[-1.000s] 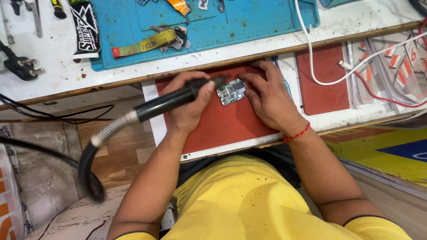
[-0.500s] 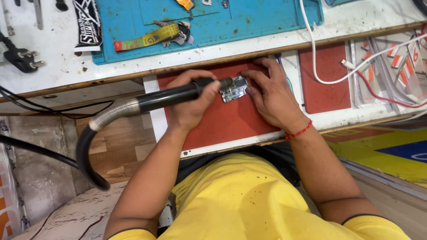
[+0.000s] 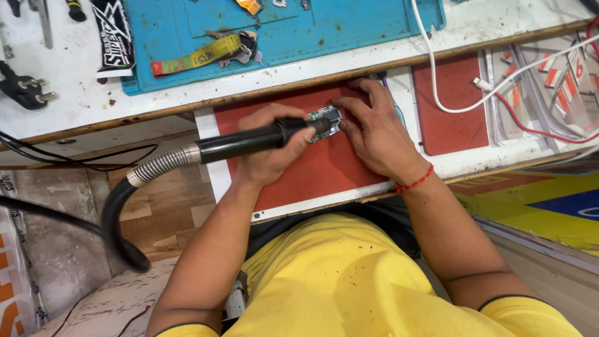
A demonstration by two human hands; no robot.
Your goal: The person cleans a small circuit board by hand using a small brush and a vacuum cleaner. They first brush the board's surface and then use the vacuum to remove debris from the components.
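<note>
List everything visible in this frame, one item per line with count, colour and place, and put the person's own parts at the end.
hot-air tool: 1, black handle with a ribbed metal hose, held across the red mat, tip at the board.
circuit board: 1, green and silver, on the red mat under the fingers.
red mat: 1, red, on the lower shelf.
second red mat: 1, red, to the right.
blue mat: 1, blue, on the upper bench.
keys on a strap: 1 bunch, yellow strap, on the blue mat.
plug: 1, black, far left of the bench.
white cable: 1, white, crossing the second red mat.
left hand: gripping the hot-air tool.
right hand: fingers on the circuit board; red thread on the wrist.
</note>
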